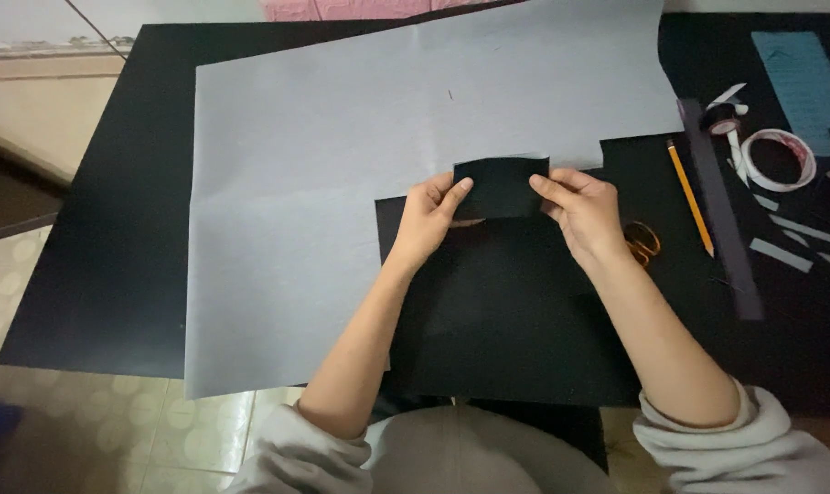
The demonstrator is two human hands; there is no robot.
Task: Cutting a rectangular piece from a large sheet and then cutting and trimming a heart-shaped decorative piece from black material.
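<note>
A black table [95,274] stands over pale floor tiles, covered largely by a big grey sheet [342,137]. At that sheet's near right edge, the left hand [426,220] and right hand [579,210] pinch a small black piece [501,187] by its side edges, fingers closed on it, apparently keeping it flat and taut. Right of the sheet lie a pencil [690,197], orange-handled scissors [643,242] and a tape roll [781,160], all within easy reach.
</note>
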